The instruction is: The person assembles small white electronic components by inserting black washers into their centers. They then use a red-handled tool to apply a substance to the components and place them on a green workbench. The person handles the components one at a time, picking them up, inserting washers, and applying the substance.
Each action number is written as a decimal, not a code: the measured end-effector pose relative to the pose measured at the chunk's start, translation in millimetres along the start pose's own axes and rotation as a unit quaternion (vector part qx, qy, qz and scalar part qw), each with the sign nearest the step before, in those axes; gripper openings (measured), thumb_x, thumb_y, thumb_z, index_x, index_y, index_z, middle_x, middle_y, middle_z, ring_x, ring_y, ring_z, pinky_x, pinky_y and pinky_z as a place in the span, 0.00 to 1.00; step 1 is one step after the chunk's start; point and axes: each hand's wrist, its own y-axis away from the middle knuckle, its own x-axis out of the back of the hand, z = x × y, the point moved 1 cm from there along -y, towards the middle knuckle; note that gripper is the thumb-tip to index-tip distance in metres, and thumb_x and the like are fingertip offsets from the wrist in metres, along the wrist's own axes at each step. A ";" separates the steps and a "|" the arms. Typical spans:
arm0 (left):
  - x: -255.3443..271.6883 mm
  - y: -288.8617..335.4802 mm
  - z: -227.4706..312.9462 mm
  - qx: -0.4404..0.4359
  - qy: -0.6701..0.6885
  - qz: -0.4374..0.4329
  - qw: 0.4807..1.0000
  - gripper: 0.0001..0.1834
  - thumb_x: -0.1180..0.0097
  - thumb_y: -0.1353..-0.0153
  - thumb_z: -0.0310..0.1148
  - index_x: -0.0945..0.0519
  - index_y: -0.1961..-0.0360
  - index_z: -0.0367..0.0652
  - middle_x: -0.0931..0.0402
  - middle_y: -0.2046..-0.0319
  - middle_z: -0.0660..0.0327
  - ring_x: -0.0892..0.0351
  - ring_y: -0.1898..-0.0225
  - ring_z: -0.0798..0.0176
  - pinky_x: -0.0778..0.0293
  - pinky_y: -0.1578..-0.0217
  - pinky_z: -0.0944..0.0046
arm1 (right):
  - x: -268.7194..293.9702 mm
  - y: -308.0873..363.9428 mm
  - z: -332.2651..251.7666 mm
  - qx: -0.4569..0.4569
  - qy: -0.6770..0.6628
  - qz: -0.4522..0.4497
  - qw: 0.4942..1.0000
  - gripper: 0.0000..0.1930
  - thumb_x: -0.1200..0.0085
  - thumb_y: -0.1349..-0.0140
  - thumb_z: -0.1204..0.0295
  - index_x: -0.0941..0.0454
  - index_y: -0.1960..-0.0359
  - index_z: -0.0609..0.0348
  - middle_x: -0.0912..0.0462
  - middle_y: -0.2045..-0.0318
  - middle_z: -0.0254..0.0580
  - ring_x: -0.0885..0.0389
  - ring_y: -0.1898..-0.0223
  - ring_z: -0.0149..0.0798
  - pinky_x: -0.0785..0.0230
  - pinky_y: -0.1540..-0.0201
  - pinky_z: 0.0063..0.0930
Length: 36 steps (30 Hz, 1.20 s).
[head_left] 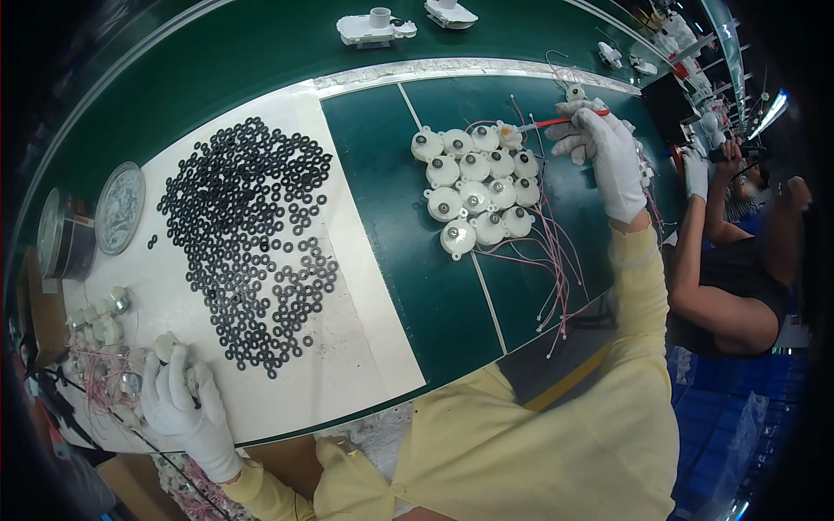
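My right hand (599,152), in a white glove, grips a thin red-handled brush (565,122). The brush's pale tip reaches left to an orange-marked spot at the upper right of a cluster of small round white motors (473,167). These motors stand close together on the green mat, dark shafts upward, pink and white wires trailing right. My left hand (187,401), also gloved, curls at the table's front left around a small motor with a white top (165,346); the fingers hide part of it. More motors with tangled pink wires (104,347) lie beside that hand.
Many black rubber rings (252,226) spread over the white board (365,334). A round clear lid (121,208) and a round tub (65,234) stand at the left. White housings (376,29) sit on the far green surface. A co-worker's arm (691,234) is at the right.
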 end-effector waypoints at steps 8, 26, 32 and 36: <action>-0.8 -0.2 -0.4 -0.006 0.004 0.004 1.000 0.20 0.36 0.39 0.30 0.18 0.45 0.42 0.18 0.61 0.57 0.19 0.47 0.38 0.25 0.50 0.44 | 5.7 0.4 0.6 -0.012 -0.004 0.009 1.000 0.20 0.59 0.22 0.64 0.19 0.47 0.68 0.11 0.63 0.50 0.13 0.71 0.31 0.31 0.71 0.17; -1.3 0.1 0.7 0.001 0.006 0.013 1.000 0.19 0.34 0.40 0.30 0.17 0.47 0.43 0.17 0.61 0.57 0.19 0.48 0.41 0.25 0.50 0.45 | -61.9 2.2 -24.4 -0.034 -0.114 -0.135 0.984 0.19 0.57 0.24 0.65 0.18 0.48 0.66 0.10 0.63 0.47 0.13 0.71 0.28 0.32 0.71 0.15; 2.8 -0.2 2.5 0.010 0.011 -0.004 1.000 0.16 0.37 0.38 0.25 0.17 0.48 0.36 0.16 0.58 0.51 0.20 0.45 0.37 0.24 0.48 0.46 | -63.4 -2.0 -16.1 -0.024 -0.113 -0.140 0.983 0.19 0.58 0.24 0.65 0.18 0.47 0.66 0.10 0.63 0.48 0.14 0.72 0.25 0.32 0.72 0.14; 1.9 0.7 1.6 0.009 0.016 -0.003 1.000 0.16 0.37 0.37 0.25 0.18 0.48 0.36 0.15 0.58 0.52 0.20 0.45 0.37 0.24 0.48 0.46 | -62.9 -0.7 -18.2 -0.038 -0.108 -0.138 0.984 0.19 0.58 0.25 0.66 0.18 0.47 0.66 0.10 0.63 0.50 0.14 0.72 0.27 0.32 0.73 0.15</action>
